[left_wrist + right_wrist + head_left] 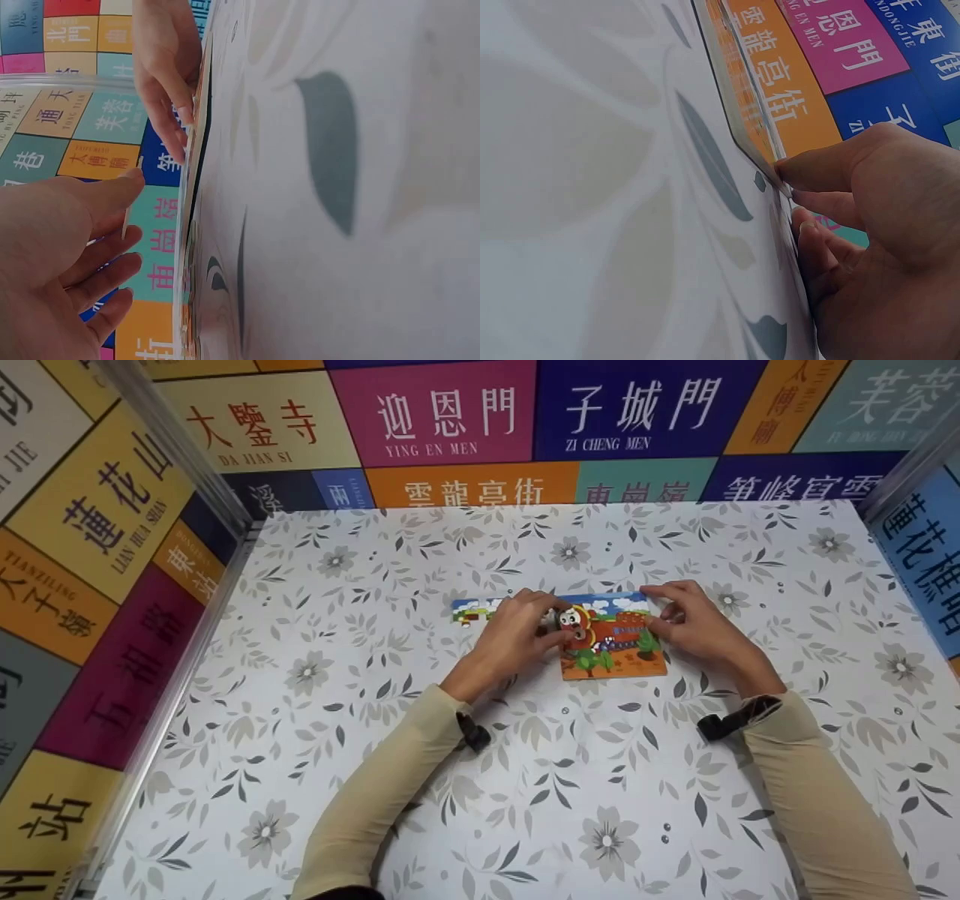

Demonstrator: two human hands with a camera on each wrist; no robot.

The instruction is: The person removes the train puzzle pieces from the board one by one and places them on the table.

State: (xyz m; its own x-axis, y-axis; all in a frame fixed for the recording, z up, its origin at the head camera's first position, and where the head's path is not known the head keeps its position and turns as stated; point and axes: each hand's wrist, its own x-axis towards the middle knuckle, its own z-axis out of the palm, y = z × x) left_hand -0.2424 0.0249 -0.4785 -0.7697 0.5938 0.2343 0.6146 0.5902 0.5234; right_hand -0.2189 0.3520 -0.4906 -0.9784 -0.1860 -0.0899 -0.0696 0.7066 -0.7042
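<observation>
A jigsaw puzzle board [611,664] with a red cartoon figure, blue sky and orange ground lies flat on the table. Between the thumb and fingers of my left hand [517,634], over the board's left side, is a thin puzzle piece [126,223], seen edge-on in the left wrist view. My right hand [694,622] holds the board by its right side, with the index finger at the upper corner and the thumb lower on the edge. Left of the board, partly behind my left hand, lie several loose puzzle pieces [469,611].
A white tablecloth [360,780] with grey flowers and leaves covers the table. Coloured panels [442,416] with printed characters stand along the back and both sides. Each wrist wears a black camera band [731,721].
</observation>
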